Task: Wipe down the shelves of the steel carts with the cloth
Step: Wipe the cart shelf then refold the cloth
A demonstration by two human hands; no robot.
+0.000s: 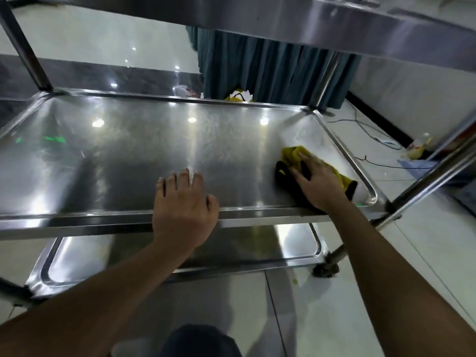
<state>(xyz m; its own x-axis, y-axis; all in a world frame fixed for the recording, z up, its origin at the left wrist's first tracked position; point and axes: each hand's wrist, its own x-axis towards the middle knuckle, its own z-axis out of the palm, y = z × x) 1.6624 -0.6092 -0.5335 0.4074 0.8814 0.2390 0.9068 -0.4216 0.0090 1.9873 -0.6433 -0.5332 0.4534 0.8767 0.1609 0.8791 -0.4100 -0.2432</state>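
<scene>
The right hand [318,181] presses flat on the yellow cloth [296,155] at the middle shelf's [128,150] right end, rubbing there. The left hand [184,199], grip released, braces the near rim, likely steadying the cart.

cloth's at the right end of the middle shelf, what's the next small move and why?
Probably sweep the right hand and the cloth leftward along the middle shelf: the cloth sits at the right end, the span to its left lies ahead, and the left hand rests flat on the front edge, bracing.
</scene>
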